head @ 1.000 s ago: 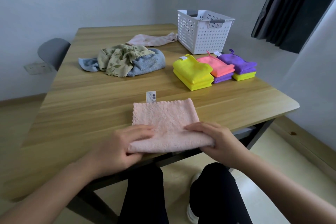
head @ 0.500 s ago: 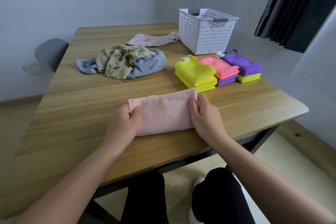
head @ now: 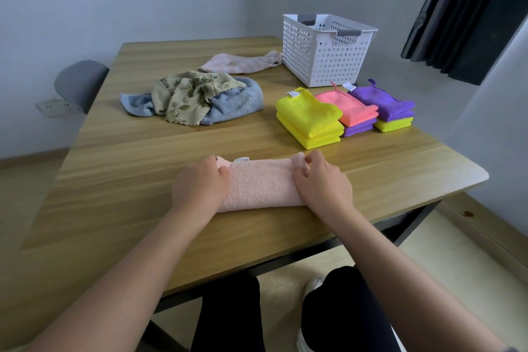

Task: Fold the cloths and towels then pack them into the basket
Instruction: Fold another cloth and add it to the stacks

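A pale pink cloth (head: 261, 184), folded in half into a strip, lies on the wooden table (head: 120, 168) in front of me. My left hand (head: 200, 186) grips its left end and my right hand (head: 321, 181) pinches its right end, fingers curled on the far corner. A white perforated basket (head: 323, 53) stands at the far right. Before it sit folded stacks: yellow cloths (head: 310, 121), a coral cloth on a purple one (head: 350, 108), and a purple cloth on a yellow one (head: 385, 106).
An unfolded heap of a floral beige cloth (head: 191, 96) and a blue towel (head: 234, 103) lies mid-table. Another pale pink towel (head: 240, 63) sits behind it by the basket. A grey chair (head: 78, 83) stands at the left; a dark curtain (head: 468, 11) hangs at the right.
Both hands lifted the near edge of the pink cloth and carried it over to the far edge, folding it in half. They now hold the two ends of the folded strip.
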A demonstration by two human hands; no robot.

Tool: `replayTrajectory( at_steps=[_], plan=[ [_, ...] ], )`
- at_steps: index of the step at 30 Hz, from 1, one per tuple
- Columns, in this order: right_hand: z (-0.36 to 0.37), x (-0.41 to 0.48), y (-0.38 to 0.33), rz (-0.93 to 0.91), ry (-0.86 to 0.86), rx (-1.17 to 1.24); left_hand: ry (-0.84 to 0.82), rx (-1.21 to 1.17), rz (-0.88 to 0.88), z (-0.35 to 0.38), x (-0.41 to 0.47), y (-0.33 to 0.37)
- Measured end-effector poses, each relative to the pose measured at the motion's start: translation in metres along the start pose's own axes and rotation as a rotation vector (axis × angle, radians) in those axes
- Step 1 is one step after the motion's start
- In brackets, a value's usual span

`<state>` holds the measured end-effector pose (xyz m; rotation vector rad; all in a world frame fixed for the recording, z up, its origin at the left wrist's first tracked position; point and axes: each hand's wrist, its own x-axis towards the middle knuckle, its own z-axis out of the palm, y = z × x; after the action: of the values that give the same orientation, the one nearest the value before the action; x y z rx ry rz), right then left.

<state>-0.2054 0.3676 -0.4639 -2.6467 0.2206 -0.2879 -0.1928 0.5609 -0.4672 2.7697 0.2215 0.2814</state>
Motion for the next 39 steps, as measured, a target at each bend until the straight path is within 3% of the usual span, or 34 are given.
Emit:
replayTrajectory(
  at_steps=[5, 8, 12, 15, 17, 19, 21, 26, 34, 39],
  plan=[
    [0.004, 0.000, 0.001, -0.002, 0.037, -0.038, -0.039, 0.118, -0.001, -0.003, 0.006, 0.005],
    [0.004, 0.001, 0.000, -0.051, 0.081, -0.150, 0.083, 0.201, 0.040, -0.004, 0.001, 0.007],
    [0.000, 0.006, -0.002, -0.237, 0.196, -0.321, 0.314, 0.214, 0.398, 0.004, 0.000, -0.004],
    [0.000, 0.007, -0.002, -0.478, 0.307, -0.153, 0.374, 0.078, 0.564, 0.001, -0.007, -0.002],
    [0.002, 0.003, -0.006, -0.584, 0.148, -0.072, 0.238, 0.052, 0.570, -0.004, -0.015, 0.006],
    [0.009, -0.005, -0.004, -0.623, -0.091, -0.110, -0.016, 0.127, 0.535, -0.002, -0.021, 0.008],
    [0.014, -0.009, 0.004, -0.642, -0.208, -0.189, -0.176, 0.183, 0.513, 0.005, -0.023, 0.004],
    [0.008, -0.008, 0.004, -0.637, -0.247, -0.247, -0.131, 0.209, 0.570, 0.005, -0.024, -0.003],
    [0.011, -0.012, 0.015, -0.708, -0.259, -0.265, -0.248, 0.206, 0.619, 0.001, -0.026, -0.020],
    [-0.005, -0.004, 0.010, -0.739, -0.394, -0.277, -0.310, 0.233, 0.699, -0.005, -0.021, -0.031]
  ],
)
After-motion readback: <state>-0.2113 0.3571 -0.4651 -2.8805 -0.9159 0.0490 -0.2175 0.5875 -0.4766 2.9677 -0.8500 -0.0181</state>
